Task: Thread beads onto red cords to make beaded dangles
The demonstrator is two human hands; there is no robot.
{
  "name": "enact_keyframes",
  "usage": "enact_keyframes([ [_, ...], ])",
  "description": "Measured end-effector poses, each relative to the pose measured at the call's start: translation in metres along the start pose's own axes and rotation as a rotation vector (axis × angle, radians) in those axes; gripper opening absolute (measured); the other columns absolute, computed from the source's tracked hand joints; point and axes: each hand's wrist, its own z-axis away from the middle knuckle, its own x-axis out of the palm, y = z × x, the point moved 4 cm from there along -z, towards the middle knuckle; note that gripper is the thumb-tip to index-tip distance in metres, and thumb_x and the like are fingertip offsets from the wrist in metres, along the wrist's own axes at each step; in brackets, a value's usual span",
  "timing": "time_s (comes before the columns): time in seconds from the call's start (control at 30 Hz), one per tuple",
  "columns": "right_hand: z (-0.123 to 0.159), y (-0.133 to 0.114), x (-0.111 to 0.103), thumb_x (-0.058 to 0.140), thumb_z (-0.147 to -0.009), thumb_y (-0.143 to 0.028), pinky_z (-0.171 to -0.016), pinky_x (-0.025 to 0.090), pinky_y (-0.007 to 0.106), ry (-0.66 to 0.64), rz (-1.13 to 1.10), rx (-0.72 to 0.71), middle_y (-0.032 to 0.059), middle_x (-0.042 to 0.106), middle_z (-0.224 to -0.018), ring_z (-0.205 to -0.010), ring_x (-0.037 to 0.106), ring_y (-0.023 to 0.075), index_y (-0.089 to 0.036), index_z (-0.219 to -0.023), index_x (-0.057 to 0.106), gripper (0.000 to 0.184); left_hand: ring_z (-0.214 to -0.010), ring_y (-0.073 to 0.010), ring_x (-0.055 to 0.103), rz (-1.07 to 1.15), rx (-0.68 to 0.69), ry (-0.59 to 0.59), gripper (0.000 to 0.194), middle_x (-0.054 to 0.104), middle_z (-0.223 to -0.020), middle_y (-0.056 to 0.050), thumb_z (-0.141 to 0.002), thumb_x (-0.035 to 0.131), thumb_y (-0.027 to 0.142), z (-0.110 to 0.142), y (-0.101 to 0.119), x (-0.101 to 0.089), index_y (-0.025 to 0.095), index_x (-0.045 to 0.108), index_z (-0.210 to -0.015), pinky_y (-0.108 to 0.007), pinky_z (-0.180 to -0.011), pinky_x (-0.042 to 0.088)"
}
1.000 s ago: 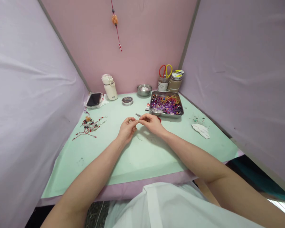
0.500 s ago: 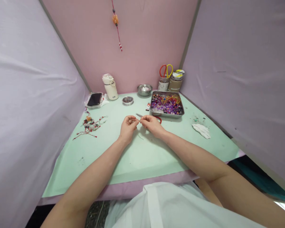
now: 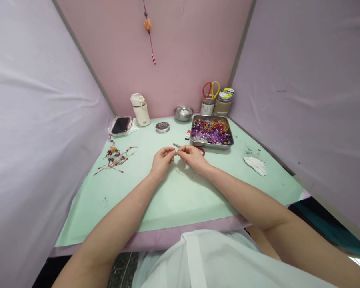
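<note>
My left hand (image 3: 161,160) and my right hand (image 3: 192,157) meet fingertip to fingertip over the middle of the green mat (image 3: 180,192). Both pinch something tiny between thumb and forefinger, too small to name; a thin thread (image 3: 177,171) trails down from the pinch. Just behind the hands lie a pair of metal pliers with red handles (image 3: 188,147). A steel tray of purple and mixed beads (image 3: 211,132) sits behind my right hand.
Finished beaded strings with red cord (image 3: 114,157) lie at the left. Along the back stand a phone (image 3: 120,125), a white bottle (image 3: 140,109), a small round tin (image 3: 162,127), a steel bowl (image 3: 183,113), and jars holding scissors (image 3: 209,95). A crumpled white tissue (image 3: 255,165) lies at the right.
The hands stay pinched together at the same spot; only the view has shifted slightly.
</note>
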Motion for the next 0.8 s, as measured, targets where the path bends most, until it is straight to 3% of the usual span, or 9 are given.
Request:
enact_keyframes([
  [0.33, 0.001, -0.002, -0.001, 0.060, -0.073, -0.035, -0.058, 0.033, 0.024, -0.006, 0.046, -0.019, -0.0011, 0.056, -0.068, -0.062, 0.047, 0.0110, -0.017, -0.074, 0.058, 0.018, -0.054, -0.0068, 0.045, -0.038, -0.018, -0.054, 0.022, 0.061, -0.069, -0.001, -0.066, 0.072, 0.032, 0.001, -0.003, 0.002, 0.015, 0.064, -0.078, -0.021, -0.054, 0.035],
  [0.63, 0.004, -0.007, -0.002, 0.058, -0.073, -0.035, -0.054, 0.031, 0.023, -0.014, 0.113, -0.013, -0.0025, 0.053, -0.065, -0.056, 0.041, 0.0090, -0.017, -0.074, 0.058, 0.018, -0.058, -0.0107, 0.048, -0.352, 0.191, -0.034, 0.005, 0.061, -0.066, 0.001, -0.074, 0.061, 0.024, 0.005, 0.010, 0.002, 0.019, 0.063, -0.074, -0.023, -0.061, 0.037],
  [0.8, 0.005, -0.009, -0.002, 0.058, -0.072, -0.034, -0.053, 0.031, 0.022, -0.010, 0.168, -0.004, -0.0030, 0.052, -0.062, -0.055, 0.040, 0.0090, -0.017, -0.072, 0.058, 0.018, -0.060, -0.0122, 0.048, -0.427, 0.246, -0.019, 0.006, 0.061, -0.067, 0.001, -0.074, 0.060, 0.017, 0.009, 0.015, 0.002, 0.021, 0.065, -0.074, -0.023, -0.063, 0.036],
])
